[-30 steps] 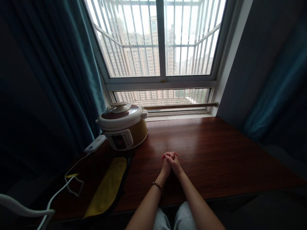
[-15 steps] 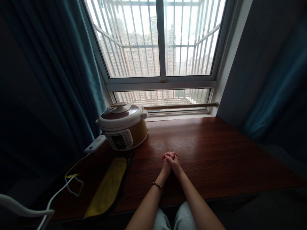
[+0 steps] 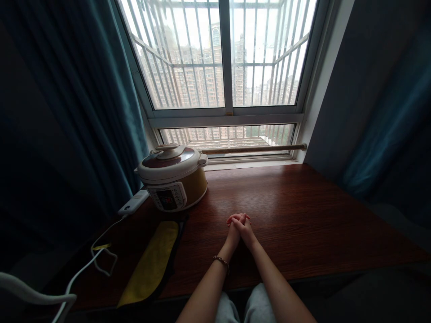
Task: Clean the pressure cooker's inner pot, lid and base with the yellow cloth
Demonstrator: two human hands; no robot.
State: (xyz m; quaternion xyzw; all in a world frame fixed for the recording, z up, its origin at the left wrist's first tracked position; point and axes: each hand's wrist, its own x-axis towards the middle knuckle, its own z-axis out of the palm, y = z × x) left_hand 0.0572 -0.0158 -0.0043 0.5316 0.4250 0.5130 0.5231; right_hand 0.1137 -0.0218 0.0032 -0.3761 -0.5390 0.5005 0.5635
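Note:
My left hand [image 3: 232, 231] and my right hand [image 3: 246, 230] are clasped together, fingers interlaced, over the dark red-brown wooden table [image 3: 286, 215]. Both are closed, and no object shows between them; the palms are hidden. A beaded bracelet [image 3: 221, 260] circles my left wrist. To the left of my hands lies a long yellow pouch-like piece with black edging [image 3: 151, 264]. Beyond it stands a white and gold electric cooker [image 3: 171, 179], its lid on and its control panel facing me.
At the table's left edge, a white power strip [image 3: 134, 202] sits beside the cooker, with a white cable [image 3: 81, 271] running toward me. A barred window [image 3: 229, 117] rises behind the table. Blue curtains [image 3: 117, 112] hang at the left, with more blue fabric at right.

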